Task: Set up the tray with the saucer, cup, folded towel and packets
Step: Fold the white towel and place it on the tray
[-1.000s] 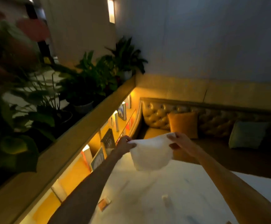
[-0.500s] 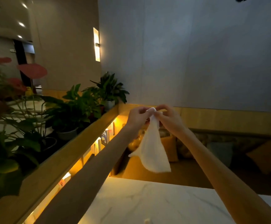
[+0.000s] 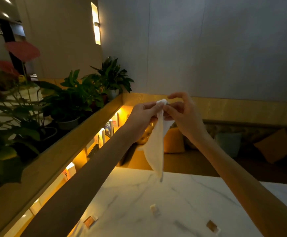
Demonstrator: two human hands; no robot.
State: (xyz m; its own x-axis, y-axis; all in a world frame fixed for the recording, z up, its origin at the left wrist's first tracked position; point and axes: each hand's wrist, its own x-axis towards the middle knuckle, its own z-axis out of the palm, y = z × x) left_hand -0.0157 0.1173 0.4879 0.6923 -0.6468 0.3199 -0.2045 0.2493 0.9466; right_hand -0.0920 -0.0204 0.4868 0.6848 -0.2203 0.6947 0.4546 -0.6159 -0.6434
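A white towel (image 3: 154,147) hangs in the air above the far edge of the white marble table (image 3: 182,202), folded in half into a narrow drape. My left hand (image 3: 144,115) pinches its top corners. My right hand (image 3: 182,115) meets it there, thumb and finger on the same top edge, the other fingers spread. Three small packets lie on the table below: one (image 3: 90,221) at the left, one (image 3: 153,208) in the middle, one (image 3: 212,225) to the right. Tray, saucer and cup are out of view.
A wooden ledge (image 3: 58,158) with potted plants (image 3: 74,101) runs along the left, with lit shelves of books (image 3: 109,129) under it. Beyond the table stands a padded bench with cushions (image 3: 173,142). A grey wall rises behind.
My hands brought the towel's two top corners together, so the spread cloth now hangs folded. The camera tilted up, then slightly down, bringing the packets into view again.
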